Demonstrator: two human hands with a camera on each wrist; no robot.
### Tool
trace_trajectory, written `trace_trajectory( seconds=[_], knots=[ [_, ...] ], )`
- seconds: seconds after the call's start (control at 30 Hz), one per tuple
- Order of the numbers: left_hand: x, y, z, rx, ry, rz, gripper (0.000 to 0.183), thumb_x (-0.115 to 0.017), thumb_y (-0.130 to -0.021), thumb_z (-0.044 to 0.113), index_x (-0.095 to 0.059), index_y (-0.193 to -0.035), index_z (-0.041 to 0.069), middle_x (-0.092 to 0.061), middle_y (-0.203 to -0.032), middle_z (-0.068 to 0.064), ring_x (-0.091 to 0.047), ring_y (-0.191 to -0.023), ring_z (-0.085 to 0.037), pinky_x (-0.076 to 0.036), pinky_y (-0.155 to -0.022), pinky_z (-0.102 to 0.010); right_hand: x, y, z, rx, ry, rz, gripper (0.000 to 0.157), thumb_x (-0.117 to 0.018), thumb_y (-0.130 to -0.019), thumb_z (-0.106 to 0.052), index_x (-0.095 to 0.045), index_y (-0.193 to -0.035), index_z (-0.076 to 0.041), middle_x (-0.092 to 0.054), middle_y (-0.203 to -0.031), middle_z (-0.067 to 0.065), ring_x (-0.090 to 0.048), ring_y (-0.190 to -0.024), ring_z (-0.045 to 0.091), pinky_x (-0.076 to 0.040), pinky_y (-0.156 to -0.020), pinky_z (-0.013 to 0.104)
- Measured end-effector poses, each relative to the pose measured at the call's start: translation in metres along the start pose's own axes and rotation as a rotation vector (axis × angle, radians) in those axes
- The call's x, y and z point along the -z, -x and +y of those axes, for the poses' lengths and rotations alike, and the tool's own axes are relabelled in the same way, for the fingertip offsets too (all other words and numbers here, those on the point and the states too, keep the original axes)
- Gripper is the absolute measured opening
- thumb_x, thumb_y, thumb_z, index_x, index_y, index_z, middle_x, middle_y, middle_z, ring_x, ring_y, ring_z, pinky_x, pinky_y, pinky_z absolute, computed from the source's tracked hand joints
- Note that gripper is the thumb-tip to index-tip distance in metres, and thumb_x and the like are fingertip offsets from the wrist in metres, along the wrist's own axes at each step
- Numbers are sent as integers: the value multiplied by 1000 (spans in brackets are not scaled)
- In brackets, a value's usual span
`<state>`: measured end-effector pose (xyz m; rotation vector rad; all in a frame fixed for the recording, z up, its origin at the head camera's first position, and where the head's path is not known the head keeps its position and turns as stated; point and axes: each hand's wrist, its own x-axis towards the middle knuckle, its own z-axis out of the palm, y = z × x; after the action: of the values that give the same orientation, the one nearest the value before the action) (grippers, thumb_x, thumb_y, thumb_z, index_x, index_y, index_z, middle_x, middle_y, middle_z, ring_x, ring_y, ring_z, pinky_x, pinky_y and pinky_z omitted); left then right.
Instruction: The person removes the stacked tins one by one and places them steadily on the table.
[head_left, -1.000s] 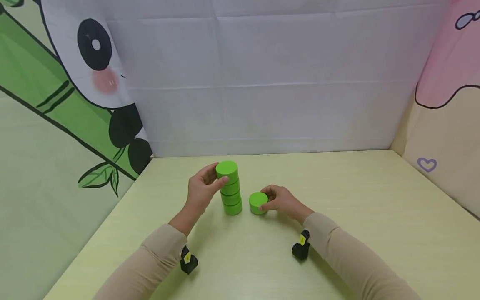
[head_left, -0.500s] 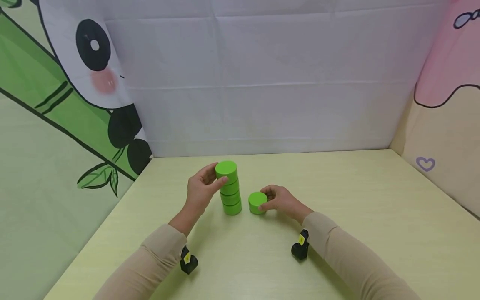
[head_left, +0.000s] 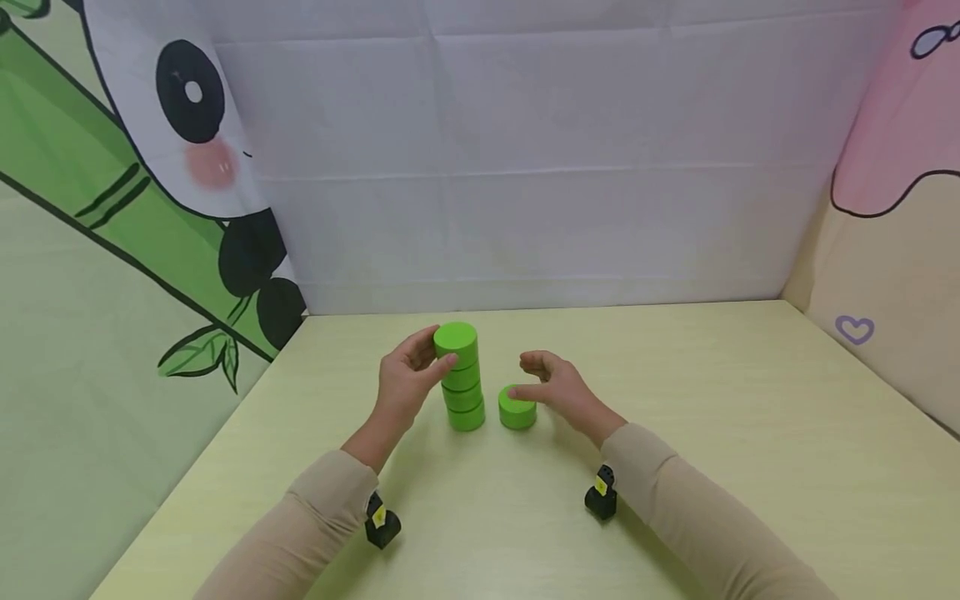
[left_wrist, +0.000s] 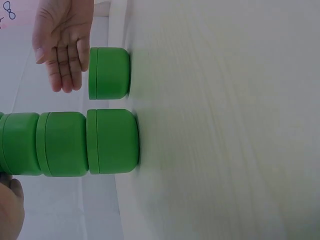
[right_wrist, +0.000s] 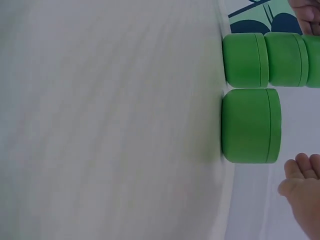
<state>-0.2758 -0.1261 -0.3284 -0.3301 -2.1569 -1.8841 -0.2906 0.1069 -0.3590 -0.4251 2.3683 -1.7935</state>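
Note:
A leaning stack of several green round lidded containers point(head_left: 462, 400) stands near the middle of the table. My left hand point(head_left: 405, 379) holds the top container point(head_left: 453, 337) from the left, thumb in front and fingers behind. To the right, a single matching container point(head_left: 517, 418) sits on the table with its lid up; the left wrist view shows a narrow gap between this container point(left_wrist: 112, 74) and the stack point(left_wrist: 116, 141). Just above the single one, my right hand point(head_left: 566, 396) is spread with nothing in it. In the right wrist view its fingers point(right_wrist: 304, 165) are apart from the container point(right_wrist: 251, 126).
The pale wooden table point(head_left: 675, 375) ends at a white cloth backdrop point(head_left: 555, 167). Printed cloth with a cartoon panda point(head_left: 191, 92) hangs on the left, and a pink and beige one point(head_left: 892, 267) on the right. A small black camera sits at each wrist.
My right hand has let go of the single container, opened and risen slightly above it. The container stays in place. My left hand still holds the top of the stack.

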Motion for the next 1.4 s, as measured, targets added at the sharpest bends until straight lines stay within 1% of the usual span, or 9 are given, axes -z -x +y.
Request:
trace_trajectory(
  seconds=[0.13, 0.27, 0.4, 0.47, 0.63, 0.83, 1.17, 1.4],
  knots=[
    [2, 0, -2, 6, 3, -6, 53, -72, -81, 12, -52, -130, 5, -56, -129, -11, -53, -119, -20, -41, -102, -28, -1, 0, -13, 36, -36, 2, 65, -70, -82, -17, -38, -137, -3, -42, -140, 15, -33, -134, 31, -27, -111, 45],
    [6, 1, -6, 27, 23, -5, 52, -72, -81, 12, -52, -129, 6, -55, -131, -10, -51, -122, -19, -38, -104, -27, -1, -3, -23, 67, -45, -1, 65, -71, -82, -18, -39, -136, -2, -43, -139, 14, -34, -134, 29, -28, -111, 43],
    [9, 2, -9, 37, 34, -18, 50, -70, -82, 11, -52, -129, 4, -55, -131, -12, -50, -122, -19, -39, -103, -27, -1, -6, -32, 86, -49, -6, 64, -70, -83, -18, -39, -136, -3, -43, -139, 14, -35, -133, 28, -27, -111, 43],
    [9, 3, -10, 40, 29, -31, 50, -70, -83, 11, -52, -129, 3, -54, -131, -12, -50, -122, -20, -39, -103, -29, 0, -7, -36, 92, -49, -5, 63, -70, -82, -18, -40, -136, -3, -44, -139, 14, -35, -133, 28, -27, -111, 42],
    [9, 4, -14, 43, 15, -41, 50, -71, -82, 12, -52, -128, 2, -55, -130, -13, -51, -122, -22, -37, -106, -38, -1, -10, -45, 107, -47, -19, 64, -71, -82, -20, -41, -136, -5, -44, -139, 12, -36, -133, 26, -31, -110, 42],
    [8, 4, -17, 53, 9, -30, 50, -71, -82, 13, -53, -127, 4, -55, -130, -12, -51, -122, -22, -38, -105, -36, -5, -14, -56, 112, -61, -43, 63, -72, -82, -20, -42, -135, -5, -45, -139, 10, -38, -132, 25, -35, -107, 41],
    [10, 6, -19, 82, -10, -49, 50, -72, -82, 17, -54, -127, 8, -56, -130, -7, -51, -122, -17, -37, -106, -32, -15, -18, -65, 110, -77, -71, 59, -71, -82, -18, -44, -133, -5, -45, -138, 10, -39, -131, 24, -37, -105, 42],
    [9, 8, -21, 64, -10, -50, 48, -72, -82, 18, -56, -126, 8, -57, -129, -8, -51, -122, -19, -36, -106, -35, -21, -23, -66, 112, -70, -82, 58, -71, -82, -18, -45, -132, -5, -45, -139, 10, -40, -130, 24, -39, -104, 41]
  ],
)
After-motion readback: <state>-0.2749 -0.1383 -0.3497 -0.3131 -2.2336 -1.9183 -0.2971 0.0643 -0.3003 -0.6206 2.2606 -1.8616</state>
